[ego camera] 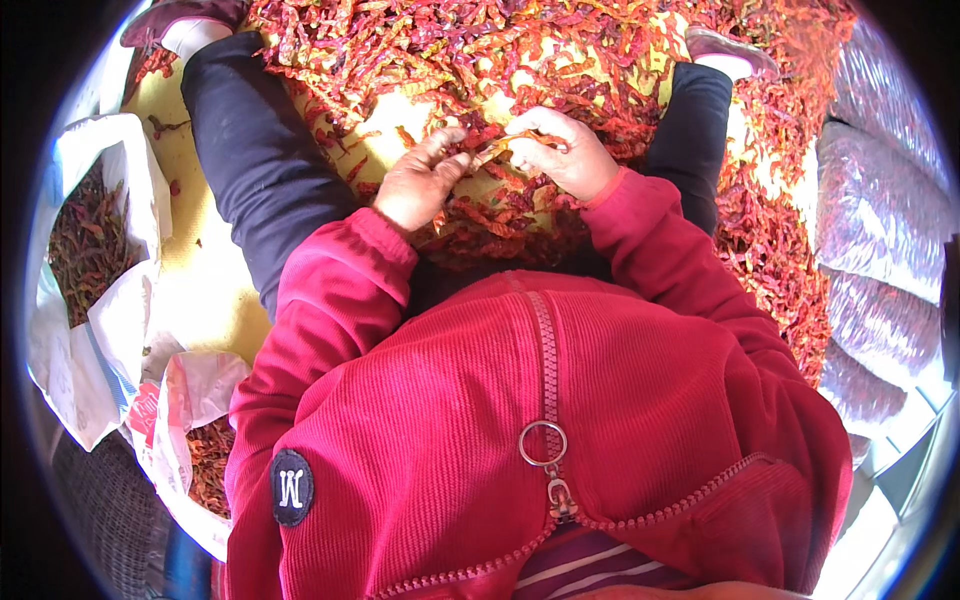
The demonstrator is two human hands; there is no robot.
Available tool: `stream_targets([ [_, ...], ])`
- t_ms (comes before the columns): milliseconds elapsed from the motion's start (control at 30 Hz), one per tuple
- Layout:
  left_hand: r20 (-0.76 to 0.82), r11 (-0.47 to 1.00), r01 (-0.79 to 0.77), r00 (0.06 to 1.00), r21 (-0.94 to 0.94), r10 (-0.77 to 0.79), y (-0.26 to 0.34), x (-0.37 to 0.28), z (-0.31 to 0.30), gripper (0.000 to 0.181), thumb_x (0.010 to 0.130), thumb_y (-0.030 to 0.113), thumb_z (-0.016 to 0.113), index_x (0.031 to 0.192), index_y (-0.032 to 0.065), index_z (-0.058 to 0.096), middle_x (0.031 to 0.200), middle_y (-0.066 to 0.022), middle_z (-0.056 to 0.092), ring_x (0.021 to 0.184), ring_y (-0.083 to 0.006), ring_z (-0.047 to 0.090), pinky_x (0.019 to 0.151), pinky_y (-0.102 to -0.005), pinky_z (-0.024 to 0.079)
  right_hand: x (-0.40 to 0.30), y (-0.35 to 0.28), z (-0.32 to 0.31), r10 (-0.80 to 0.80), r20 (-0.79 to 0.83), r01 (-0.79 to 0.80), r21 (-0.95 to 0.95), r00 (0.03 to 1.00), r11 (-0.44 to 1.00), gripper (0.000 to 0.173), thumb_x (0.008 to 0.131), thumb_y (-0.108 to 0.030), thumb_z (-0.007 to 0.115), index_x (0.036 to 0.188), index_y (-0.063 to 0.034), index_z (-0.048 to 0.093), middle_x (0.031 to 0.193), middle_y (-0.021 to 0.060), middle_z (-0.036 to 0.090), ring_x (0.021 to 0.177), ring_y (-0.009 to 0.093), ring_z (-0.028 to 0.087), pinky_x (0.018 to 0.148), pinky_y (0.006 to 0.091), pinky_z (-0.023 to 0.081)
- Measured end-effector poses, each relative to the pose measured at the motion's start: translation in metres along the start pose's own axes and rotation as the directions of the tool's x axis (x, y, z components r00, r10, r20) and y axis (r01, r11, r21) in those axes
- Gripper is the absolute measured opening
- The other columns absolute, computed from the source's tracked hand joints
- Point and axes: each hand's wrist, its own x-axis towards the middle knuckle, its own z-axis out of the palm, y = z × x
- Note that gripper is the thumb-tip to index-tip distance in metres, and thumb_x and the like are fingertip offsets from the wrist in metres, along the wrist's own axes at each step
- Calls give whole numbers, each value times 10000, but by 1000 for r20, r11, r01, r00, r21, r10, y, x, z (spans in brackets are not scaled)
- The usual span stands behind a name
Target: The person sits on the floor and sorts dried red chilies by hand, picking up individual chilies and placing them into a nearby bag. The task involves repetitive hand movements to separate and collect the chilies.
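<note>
Dried red chili peppers [420,45] lie thickly over a yellow sheet [202,285] between and beyond the person's outstretched legs. My right hand [566,150] grips a dried orange-yellow chili [529,137] between thumb and fingers. At its left, my left hand [426,176] pinches the chili's pale end between thumb and fingertips, though the exact contact is hard to make out. Beneath both hands, more loose chilies [487,217] form a small heap close to the person's lap.
On the left stand a white woven sack [142,176] of darker chilies and another white sack [176,457] holding red ones. Filled clear plastic bags [881,210] are stacked at the right, beside more loose chilies. The person's legs [255,150] flank the pile.
</note>
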Motion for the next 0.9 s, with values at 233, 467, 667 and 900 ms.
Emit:
stream_targets([
  [233,184,980,161,973,-115,-139,15,-2,-4,344,823,134,487,1139,13,427,721,12,532,556,-41,453,467,-180,367,7,-3,9,-278,43,278,-284,960,918,123,721,-95,587,827,-43,554,764,74,557,694,146,543,629,246,426],
  [467,353,872,383,896,-306,-269,7,0,-1,194,833,124,466,1003,45,516,651,31,485,507,-55,423,453,-196,358,12,1,15,-407,176,443,-301,896,845,85,719,-63,557,803,-49,557,744,66,532,696,211,540,629,277,433],
  [667,275,954,191,953,-229,-125,-3,-3,6,132,832,124,470,905,50,552,696,30,519,556,-45,436,494,-188,358,2,-7,18,-367,164,402,-325,916,856,79,722,-97,567,784,-48,564,716,69,531,663,215,535,620,279,432],
  [900,104,946,179,982,-269,-156,1,-8,18,135,831,115,442,880,45,546,676,14,530,541,-66,458,494,-191,370,-9,-13,29,-299,40,299,-264,953,917,97,746,-124,549,780,-33,549,688,85,520,640,230,528,594,296,421],
])
